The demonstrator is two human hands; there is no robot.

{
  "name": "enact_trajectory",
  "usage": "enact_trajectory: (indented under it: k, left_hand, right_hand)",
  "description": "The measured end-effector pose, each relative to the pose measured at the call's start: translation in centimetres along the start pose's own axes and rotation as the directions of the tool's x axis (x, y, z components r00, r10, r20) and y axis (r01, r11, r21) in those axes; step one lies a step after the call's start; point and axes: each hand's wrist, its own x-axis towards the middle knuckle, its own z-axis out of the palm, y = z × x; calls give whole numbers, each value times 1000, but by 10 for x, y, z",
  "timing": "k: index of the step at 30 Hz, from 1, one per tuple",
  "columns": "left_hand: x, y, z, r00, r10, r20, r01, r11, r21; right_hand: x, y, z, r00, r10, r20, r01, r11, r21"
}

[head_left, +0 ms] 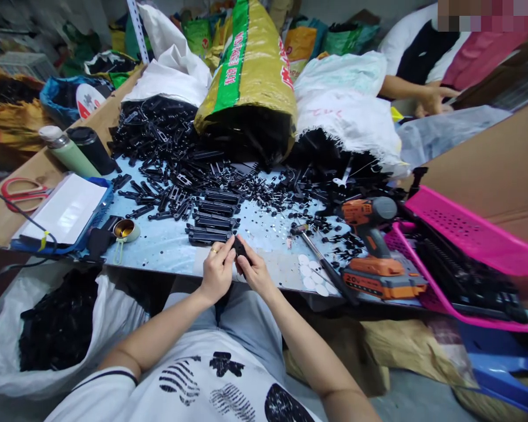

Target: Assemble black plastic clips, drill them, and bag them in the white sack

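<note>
Both my hands meet at the near edge of the table [167,243]. My left hand [217,272], a ring on one finger, and my right hand [256,271] are closed together on one small black plastic part [241,251]. Just beyond them lie stacked black plastic bars [213,218]. A large heap of loose black plastic pieces [167,152] covers the far half of the table.
An orange cordless drill [372,246] stands right of my hands, beside a pink crate [462,258] of black parts. Sacks [250,70] spill parts at the back. Bottles [77,153], scissors [22,192] and a white tray [64,212] sit left. Another person's hand [431,98] is at far right.
</note>
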Motion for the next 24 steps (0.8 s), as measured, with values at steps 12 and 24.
enact_trajectory:
  k: [12, 24]
  left_hand:
    - [-37, -40, -10, 966, -255, 42, 233, 929, 289]
    - [11, -50, -21, 748, 26, 663, -431, 779, 456]
  right_hand:
    - [105, 62, -119, 962, 32, -272, -228, 644, -730]
    - [144, 73, -215, 870, -21, -493, -409, 530, -743]
